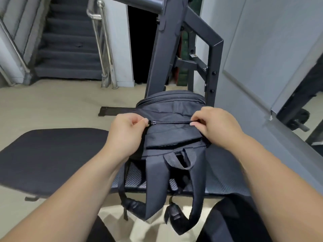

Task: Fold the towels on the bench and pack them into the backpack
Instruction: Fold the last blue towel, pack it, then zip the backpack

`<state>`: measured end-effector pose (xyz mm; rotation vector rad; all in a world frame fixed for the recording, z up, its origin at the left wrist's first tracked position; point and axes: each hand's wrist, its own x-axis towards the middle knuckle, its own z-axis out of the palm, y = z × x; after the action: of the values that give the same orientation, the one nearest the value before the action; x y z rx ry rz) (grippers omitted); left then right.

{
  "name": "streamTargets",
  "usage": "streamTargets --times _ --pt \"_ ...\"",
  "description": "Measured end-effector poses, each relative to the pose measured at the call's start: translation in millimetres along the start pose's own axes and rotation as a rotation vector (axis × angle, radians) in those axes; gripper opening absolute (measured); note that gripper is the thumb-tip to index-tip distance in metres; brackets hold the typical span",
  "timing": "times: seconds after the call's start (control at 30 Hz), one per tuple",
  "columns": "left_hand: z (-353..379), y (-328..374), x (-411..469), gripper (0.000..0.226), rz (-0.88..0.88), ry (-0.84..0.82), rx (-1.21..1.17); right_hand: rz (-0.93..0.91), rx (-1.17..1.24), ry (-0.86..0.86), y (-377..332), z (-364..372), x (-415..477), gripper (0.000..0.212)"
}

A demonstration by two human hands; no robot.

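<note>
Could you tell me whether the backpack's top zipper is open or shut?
Shut, as far as shows: the zipper is one thin joined line from the slider at the left hand to the right hand.

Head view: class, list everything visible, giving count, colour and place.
backpack: 1, dark grey, on the bench
zipper: 1, black, across the backpack's top
shoulder straps: 2, grey, hanging over the bench's near edge
bench: 1, black, under the backpack
steel frame: 1, dark grey, behind the backpack
stairs: 1, grey, upper left
handrail: 1, silver, beside the stairs
hands: 2; left hand pinches the zipper's left end, right hand the backpack at its right end
</note>
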<state>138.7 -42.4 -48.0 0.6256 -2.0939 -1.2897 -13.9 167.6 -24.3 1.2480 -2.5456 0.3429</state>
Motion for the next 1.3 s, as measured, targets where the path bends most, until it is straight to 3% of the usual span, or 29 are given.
streamTargets --times 0.07,0.17,0.27,0.37,0.53,0.7,0.9,0.97,1.03,1.13,1.2,1.3 --pt "4 -5 -9 0.027 -0.050 -0.015 -0.135 0.058 0.070 -0.136 -11 -18 8 0.008" --pt "5 -10 -15 0.027 -0.162 -0.035 -0.278 0.021 0.168 -0.109 -53 -34 17 0.025" --pt "1 -11 -18 0.027 -0.155 -0.067 -0.364 -0.097 -0.057 -0.075 -107 -21 18 0.045" --pt "-7 -15 -17 0.027 -0.096 -0.060 -0.330 -0.124 -0.221 -0.037 -128 3 17 0.036" --pt "-10 -25 -13 0.020 -0.002 -0.040 -0.256 -0.175 -0.170 0.168 -113 18 13 0.020" --pt "-13 -31 10 0.025 -0.195 0.049 -0.410 -0.096 -0.198 0.254 -83 16 10 0.025" --pt "-18 -59 17 0.026 -0.226 0.055 -0.413 -0.006 -0.090 -0.052 -95 -4 26 0.025" --pt "-20 -59 15 0.025 -0.216 0.025 -0.439 -0.080 -0.040 -0.040 -114 -8 37 0.045" --pt "-22 -59 15 0.024 -0.201 0.015 -0.449 -0.137 -0.146 -0.074 -135 -3 50 0.063" --pt "-26 -62 15 0.024 -0.194 0.028 -0.416 -0.189 -0.316 -0.117 -155 21 63 0.045" --pt "-29 -69 17 0.023 -0.212 0.050 -0.394 -0.242 -0.324 -0.072 -158 33 65 0.027" --pt "-32 -91 25 0.021 -0.313 0.088 -0.415 -0.278 -0.271 -0.011 -150 44 56 0.019"
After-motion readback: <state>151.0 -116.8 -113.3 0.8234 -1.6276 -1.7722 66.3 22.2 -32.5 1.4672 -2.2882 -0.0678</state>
